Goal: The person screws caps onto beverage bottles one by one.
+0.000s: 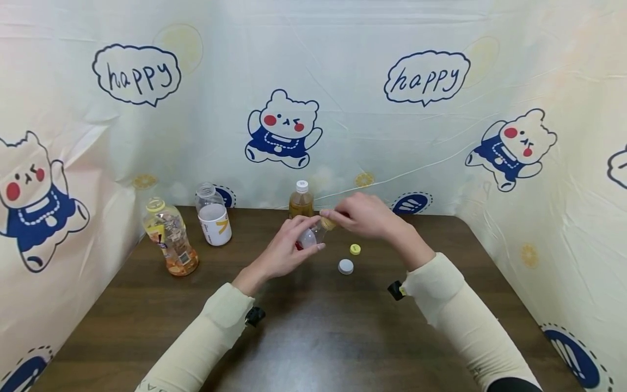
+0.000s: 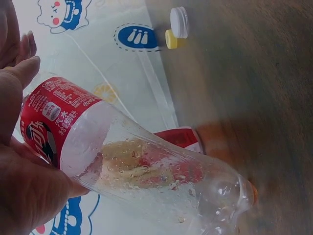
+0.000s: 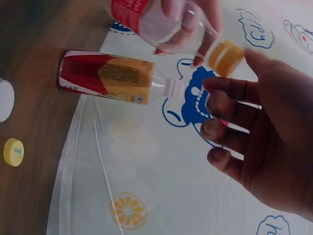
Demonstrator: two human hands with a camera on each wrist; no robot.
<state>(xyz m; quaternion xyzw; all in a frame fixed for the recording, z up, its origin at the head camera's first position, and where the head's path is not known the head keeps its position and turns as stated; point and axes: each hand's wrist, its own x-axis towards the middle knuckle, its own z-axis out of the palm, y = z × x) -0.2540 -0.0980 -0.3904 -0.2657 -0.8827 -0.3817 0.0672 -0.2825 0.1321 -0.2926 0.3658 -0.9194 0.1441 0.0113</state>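
Note:
My left hand grips a clear plastic bottle around its red label, and the bottle is tilted. Droplets cling to its inside wall. An orange-yellow cap sits at the bottle's mouth. The thumb and index finger of my right hand are on either side of that cap, the other fingers loosely bent beside it. Just behind the hands stands a bottle with a red and yellow label and a white top.
On the table, a yellow cap lies near a white cap. At the left stand a shapely bottle with orange remains and a clear, white-labelled bottle. A printed curtain encloses the table's back and sides.

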